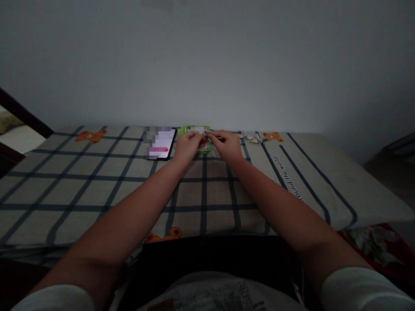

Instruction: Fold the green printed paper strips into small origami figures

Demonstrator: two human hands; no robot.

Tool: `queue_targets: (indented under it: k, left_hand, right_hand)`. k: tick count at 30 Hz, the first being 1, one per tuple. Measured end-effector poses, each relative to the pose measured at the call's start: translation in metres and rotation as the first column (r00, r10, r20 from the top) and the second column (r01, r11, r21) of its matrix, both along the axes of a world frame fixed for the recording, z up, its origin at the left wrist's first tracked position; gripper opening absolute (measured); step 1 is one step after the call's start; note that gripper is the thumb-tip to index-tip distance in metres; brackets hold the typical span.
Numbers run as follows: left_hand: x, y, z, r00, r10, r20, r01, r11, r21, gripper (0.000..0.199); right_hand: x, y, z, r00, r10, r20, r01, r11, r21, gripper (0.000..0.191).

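Both hands meet above a green packet (205, 149) with printed patches, lying near the back of the cloth-covered table. My left hand (188, 144) is closed, thumb and fingers pinched together at the packet's middle. Opposite it, my right hand (227, 144) is also pinched, its fingertips almost touching the left ones. Something small and dark shows between the fingertips, too small to make out. The hands hide much of the packet. A phone (164, 144) with a lit screen lies just left of my left hand.
Crumpled pale scraps (252, 137) lie right of my right hand. The checked tablecloth (97, 190) with orange bear prints covers the table, which stands against a plain wall (207, 65). A red item (395, 246) shows below the table's right edge, and a dark wooden frame (24, 112) stands at left.
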State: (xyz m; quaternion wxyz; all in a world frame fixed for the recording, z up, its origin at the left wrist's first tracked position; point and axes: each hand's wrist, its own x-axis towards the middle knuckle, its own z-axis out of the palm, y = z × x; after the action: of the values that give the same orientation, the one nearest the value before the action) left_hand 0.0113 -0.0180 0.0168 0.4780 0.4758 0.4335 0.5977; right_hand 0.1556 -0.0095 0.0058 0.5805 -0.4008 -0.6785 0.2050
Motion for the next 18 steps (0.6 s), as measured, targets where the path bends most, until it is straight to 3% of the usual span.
queue_targets:
  k: [6,11,18]
  left_hand:
    - [-0.001,-0.004,0.004,0.999,-0.019,0.037,0.021,0.998,-0.06,0.005]
    - [-0.005,0.003,-0.004,0.978,0.078,-0.194,-0.074,0.997,0.023,0.018]
    - [-0.007,-0.001,-0.002,0.905,0.17,-0.391,-0.083,0.97,0.23,0.025]
  right_hand:
    - [-0.001,0.005,-0.004,0.983,0.037,-0.182,-0.071,0.98,-0.184,0.024]
    - [-0.002,0.009,-0.007,0.982,0.04,-0.185,-0.076,0.978,-0.196,0.023]
    - [-0.002,0.008,-0.005,0.975,0.083,-0.208,-0.124,0.973,-0.195,0.027]
